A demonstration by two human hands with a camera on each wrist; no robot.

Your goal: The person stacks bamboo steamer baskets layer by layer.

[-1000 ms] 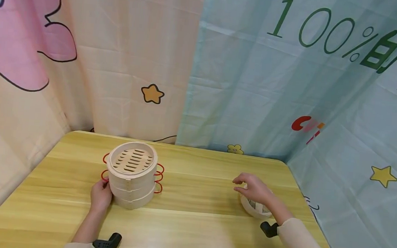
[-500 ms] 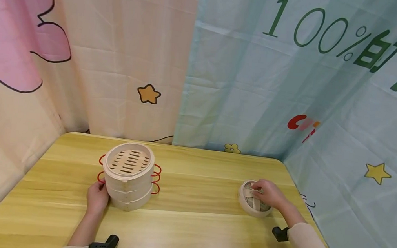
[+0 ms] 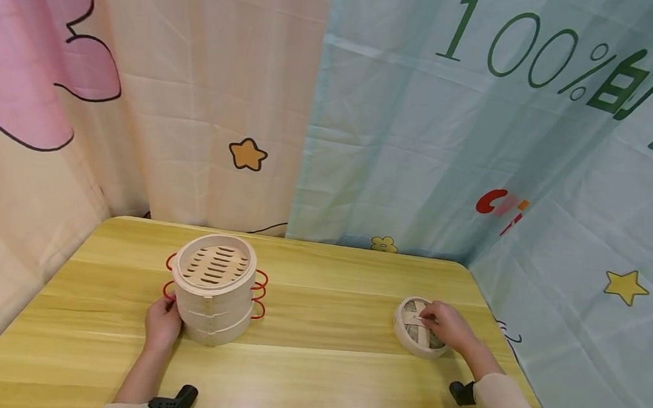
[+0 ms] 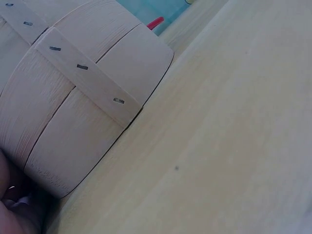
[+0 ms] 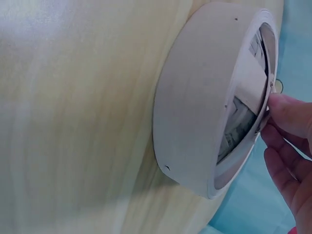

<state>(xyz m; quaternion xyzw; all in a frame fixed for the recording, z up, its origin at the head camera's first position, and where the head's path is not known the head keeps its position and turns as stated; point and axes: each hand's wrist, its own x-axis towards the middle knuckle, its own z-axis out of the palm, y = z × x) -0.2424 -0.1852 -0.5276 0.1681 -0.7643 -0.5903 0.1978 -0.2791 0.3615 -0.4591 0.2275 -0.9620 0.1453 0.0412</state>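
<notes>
A stack of round bamboo steamer baskets [image 3: 212, 307] stands at the table's left, with a slatted rack [image 3: 219, 266] showing in its top and red handles [image 3: 260, 295] on its sides. My left hand [image 3: 163, 326] holds the stack low on its left side; the exact hold is hidden, and only curled fingers [image 4: 14, 209] show in the left wrist view. On the right lies the round steamer lid [image 3: 420, 348], its woven top facing up. Thumb and fingers of my right hand [image 3: 448, 326] pinch the strip handle [image 5: 263, 122] across the lid, which appears to rest on the table.
The yellow wood-grain table [image 3: 315, 332] has its far edge close to a printed curtain [image 3: 367, 136]. Bare tabletop stretches between stack and lid. A black wrist camera [image 3: 172, 402] sits on the left wrist, another camera [image 3: 463, 393] on the right.
My right hand has come down from above the lid and now pinches its handle. My left hand has stayed at the steamer stack. The view has shifted slightly.
</notes>
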